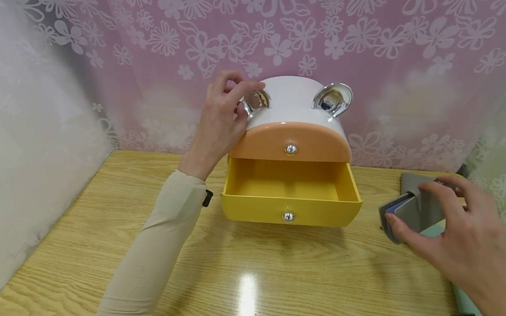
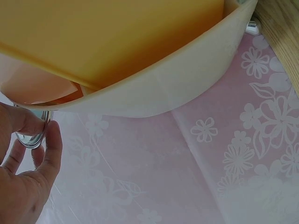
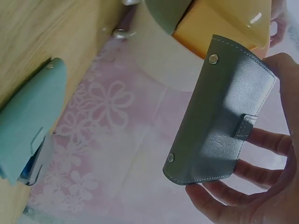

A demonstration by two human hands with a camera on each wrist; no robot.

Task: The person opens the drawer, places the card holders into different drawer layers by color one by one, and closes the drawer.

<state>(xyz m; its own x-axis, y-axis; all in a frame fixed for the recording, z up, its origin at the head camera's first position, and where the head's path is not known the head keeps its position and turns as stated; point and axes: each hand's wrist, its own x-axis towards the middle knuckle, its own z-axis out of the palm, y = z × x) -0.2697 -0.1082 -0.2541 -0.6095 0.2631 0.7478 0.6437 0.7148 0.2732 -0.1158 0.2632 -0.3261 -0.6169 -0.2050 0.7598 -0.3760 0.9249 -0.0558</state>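
Note:
A rounded white drawer box with two chrome ears and round silver knobs stands at the back of the table. My left hand grips its left chrome ear, thumb and fingers around the rim. The lower yellow drawer is pulled out with nothing in it; the upper orange drawer is closed. To the right, my right hand holds a grey leather glasses case by its edges, raised above the table. It has stitching, metal snaps and a strap tab; something blue shows at its end in the head view.
On the table's right side, partly behind my right hand, lies a mint-green case with a snap. A flowered pink curtain hangs right behind the box. Pale cloth borders the wooden table on the left.

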